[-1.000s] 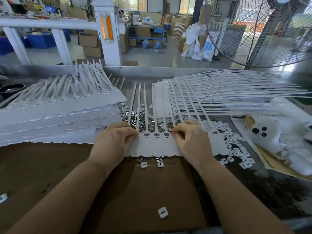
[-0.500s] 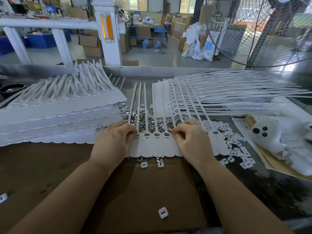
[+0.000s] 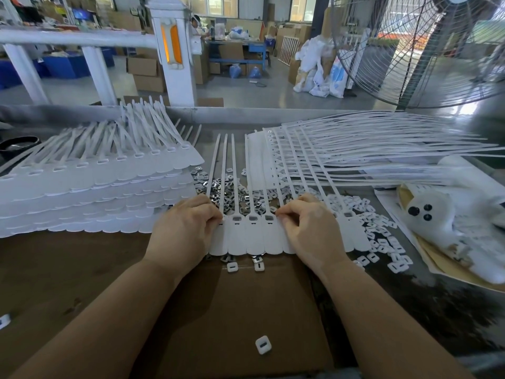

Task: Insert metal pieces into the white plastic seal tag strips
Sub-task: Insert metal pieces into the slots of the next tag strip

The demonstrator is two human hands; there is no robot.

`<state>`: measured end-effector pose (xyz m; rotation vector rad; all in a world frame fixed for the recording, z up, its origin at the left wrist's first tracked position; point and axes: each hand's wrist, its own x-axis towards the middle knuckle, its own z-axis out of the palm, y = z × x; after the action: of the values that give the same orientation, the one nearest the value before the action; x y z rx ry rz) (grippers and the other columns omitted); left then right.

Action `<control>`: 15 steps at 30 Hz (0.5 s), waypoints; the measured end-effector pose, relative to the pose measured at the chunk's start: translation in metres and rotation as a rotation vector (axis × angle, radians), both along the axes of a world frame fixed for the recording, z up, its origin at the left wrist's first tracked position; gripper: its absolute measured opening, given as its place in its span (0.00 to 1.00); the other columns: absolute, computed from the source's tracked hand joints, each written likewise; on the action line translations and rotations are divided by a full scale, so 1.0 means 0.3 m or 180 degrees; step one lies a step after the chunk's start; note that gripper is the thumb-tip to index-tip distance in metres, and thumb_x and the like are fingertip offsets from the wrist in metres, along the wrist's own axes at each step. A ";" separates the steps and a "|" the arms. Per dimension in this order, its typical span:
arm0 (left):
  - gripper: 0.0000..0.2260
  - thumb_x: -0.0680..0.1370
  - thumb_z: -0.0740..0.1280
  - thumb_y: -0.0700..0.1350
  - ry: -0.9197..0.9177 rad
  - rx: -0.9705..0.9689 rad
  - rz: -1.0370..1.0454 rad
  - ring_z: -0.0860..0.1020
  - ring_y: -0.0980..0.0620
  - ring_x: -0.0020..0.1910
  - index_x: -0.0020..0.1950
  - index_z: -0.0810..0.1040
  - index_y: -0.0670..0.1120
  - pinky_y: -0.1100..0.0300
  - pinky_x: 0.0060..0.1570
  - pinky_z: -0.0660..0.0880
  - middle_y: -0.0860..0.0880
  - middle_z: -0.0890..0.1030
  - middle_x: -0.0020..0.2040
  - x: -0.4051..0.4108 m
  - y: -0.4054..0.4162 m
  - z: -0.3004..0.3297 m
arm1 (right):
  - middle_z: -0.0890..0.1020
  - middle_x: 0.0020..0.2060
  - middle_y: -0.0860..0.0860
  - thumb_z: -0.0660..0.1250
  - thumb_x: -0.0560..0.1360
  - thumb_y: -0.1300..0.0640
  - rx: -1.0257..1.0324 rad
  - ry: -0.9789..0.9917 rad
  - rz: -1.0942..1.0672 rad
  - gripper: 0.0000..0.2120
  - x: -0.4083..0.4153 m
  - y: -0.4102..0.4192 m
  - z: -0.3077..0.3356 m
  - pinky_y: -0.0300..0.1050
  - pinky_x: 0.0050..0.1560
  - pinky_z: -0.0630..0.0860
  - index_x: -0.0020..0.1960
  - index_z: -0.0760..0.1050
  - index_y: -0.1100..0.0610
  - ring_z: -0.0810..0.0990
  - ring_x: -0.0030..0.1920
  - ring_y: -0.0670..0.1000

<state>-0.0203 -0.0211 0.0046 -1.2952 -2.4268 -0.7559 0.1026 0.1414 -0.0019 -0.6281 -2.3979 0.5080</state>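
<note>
White seal tag strip (image 3: 254, 236) between both hands, cardboard (image 3: 246, 310) bare below.

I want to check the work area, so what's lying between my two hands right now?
In the head view, between the left hand and the right hand lies a row of white seal tags, flat on the cardboard, their slotted heads showing.

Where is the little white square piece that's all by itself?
The lone white square piece lies on the brown cardboard, near the bottom middle of the head view, between the person's two forearms.
</note>
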 end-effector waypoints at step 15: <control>0.05 0.74 0.69 0.45 0.0014 0.0006 0.0031 0.75 0.51 0.41 0.39 0.82 0.46 0.62 0.38 0.68 0.55 0.77 0.39 0.011 0.002 0.004 | 0.78 0.45 0.48 0.66 0.75 0.58 -0.0049 -0.0049 -0.0104 0.07 -0.001 -0.011 -0.001 0.35 0.47 0.68 0.48 0.82 0.56 0.74 0.47 0.47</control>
<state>-0.0169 -0.0204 0.0058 -1.2820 -2.4266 -0.7516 0.1025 0.1382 -0.0021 -0.6793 -2.3961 0.5100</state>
